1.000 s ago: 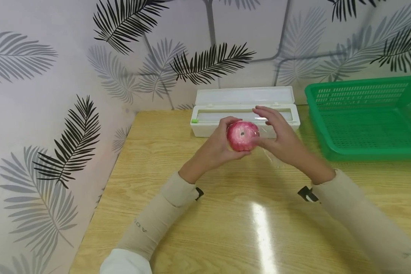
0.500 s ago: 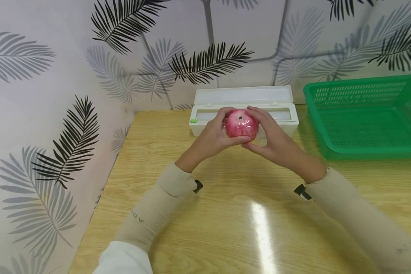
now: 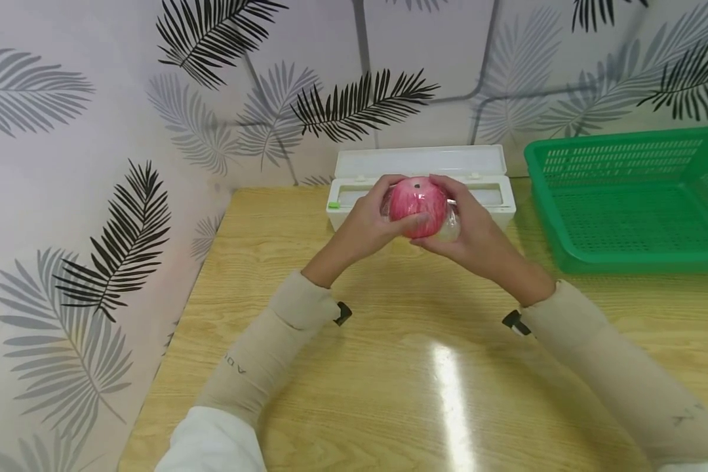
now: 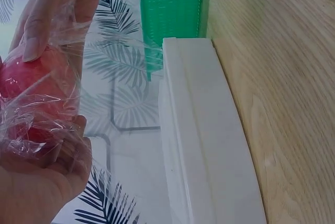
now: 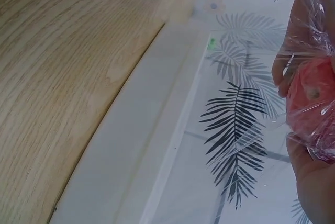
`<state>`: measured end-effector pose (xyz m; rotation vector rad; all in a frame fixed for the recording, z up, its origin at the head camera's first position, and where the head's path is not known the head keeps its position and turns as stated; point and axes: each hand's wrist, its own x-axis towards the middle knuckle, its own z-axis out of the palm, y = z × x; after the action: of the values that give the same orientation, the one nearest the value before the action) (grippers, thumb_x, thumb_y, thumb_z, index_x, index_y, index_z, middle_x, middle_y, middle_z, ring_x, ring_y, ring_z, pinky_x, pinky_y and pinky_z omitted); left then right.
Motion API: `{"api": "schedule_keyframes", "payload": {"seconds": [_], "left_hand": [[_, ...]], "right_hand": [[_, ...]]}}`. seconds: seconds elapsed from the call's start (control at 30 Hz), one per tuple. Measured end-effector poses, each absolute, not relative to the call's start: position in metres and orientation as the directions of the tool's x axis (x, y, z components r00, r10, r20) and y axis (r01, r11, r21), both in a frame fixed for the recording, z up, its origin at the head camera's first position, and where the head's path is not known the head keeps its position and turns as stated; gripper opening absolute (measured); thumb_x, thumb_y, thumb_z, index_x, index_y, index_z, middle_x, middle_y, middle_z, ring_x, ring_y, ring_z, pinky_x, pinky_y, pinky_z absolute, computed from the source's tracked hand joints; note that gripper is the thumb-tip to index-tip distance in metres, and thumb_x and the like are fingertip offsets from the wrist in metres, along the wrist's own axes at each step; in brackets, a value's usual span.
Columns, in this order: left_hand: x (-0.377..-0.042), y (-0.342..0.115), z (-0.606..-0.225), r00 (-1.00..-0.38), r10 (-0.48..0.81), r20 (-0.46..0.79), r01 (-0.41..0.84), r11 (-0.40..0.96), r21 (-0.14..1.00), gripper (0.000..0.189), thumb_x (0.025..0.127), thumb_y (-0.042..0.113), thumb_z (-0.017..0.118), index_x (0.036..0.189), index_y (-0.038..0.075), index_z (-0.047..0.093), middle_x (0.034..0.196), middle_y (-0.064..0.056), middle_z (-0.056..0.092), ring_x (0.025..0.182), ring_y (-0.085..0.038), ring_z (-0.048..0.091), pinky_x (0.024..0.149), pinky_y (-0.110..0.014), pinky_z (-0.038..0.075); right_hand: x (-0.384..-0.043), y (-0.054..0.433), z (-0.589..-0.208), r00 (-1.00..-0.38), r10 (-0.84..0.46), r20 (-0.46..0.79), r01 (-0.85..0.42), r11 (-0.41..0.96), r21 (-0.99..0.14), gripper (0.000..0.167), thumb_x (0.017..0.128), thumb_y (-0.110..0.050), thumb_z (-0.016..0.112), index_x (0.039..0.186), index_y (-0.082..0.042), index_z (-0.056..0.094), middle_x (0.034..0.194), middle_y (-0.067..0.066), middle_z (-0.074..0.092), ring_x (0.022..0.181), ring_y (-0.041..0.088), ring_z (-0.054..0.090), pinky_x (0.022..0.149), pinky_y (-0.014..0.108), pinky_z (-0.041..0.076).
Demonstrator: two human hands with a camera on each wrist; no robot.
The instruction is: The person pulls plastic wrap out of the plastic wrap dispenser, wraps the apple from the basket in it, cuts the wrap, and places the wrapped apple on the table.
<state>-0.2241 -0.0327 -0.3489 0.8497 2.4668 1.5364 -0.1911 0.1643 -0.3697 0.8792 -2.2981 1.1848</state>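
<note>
Both the left hand [image 3: 362, 221] and the right hand [image 3: 476, 235] grasp one red fruit [image 3: 417, 202] from opposite sides, the left thumb lying across its front, clear film [image 4: 36, 122] around it. Just beyond the hands a white box [image 4: 201, 130] with raised lid [image 3: 413, 159] rests on the bench [image 3: 383, 373]; farther right of the right hand stands a green basket [image 3: 643, 264].

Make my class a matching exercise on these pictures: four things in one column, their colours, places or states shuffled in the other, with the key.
Things
1. Round fruit
2. White box
3. Basket
4. Film

Descriptions
A. Green, right of the box in the head view
B. Transparent, around the fruit
C. Pinkish red, between left hand and right hand
D. Lid raised

Pairs: 1-C, 2-D, 3-A, 4-B
</note>
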Motion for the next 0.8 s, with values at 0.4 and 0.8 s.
{"api": "schedule_keyframes", "payload": {"seconds": [0.4,0.8], "left_hand": [[-0.2229,-0.0367,-0.3417,-0.837,0.536,0.112,0.368,0.400,0.839,0.059,0.089,0.052,0.053,0.137,0.027,0.031,0.118,0.000,0.055,0.101,-0.013,0.055,0.084,-0.032,0.048],[-0.2220,-0.0401,-0.3511,-0.591,0.667,0.454,0.729,0.200,0.654,0.099,0.072,0.025,0.081,0.145,0.012,0.016,0.151,-0.006,0.016,0.137,-0.013,0.017,0.108,-0.029,0.026]], "right_hand": [[-0.1898,0.1641,-0.3640,-0.852,-0.247,0.462,-0.523,0.438,-0.731,0.085,0.068,-0.023,0.084,0.138,-0.017,0.036,0.128,0.006,0.051,0.114,0.020,0.049,0.089,0.044,0.048],[-0.1875,0.1638,-0.3609,-0.897,-0.208,0.389,-0.441,0.449,-0.777,0.077,0.073,-0.033,0.079,0.137,-0.017,0.039,0.128,0.007,0.052,0.112,0.024,0.052,0.087,0.046,0.048]]}}
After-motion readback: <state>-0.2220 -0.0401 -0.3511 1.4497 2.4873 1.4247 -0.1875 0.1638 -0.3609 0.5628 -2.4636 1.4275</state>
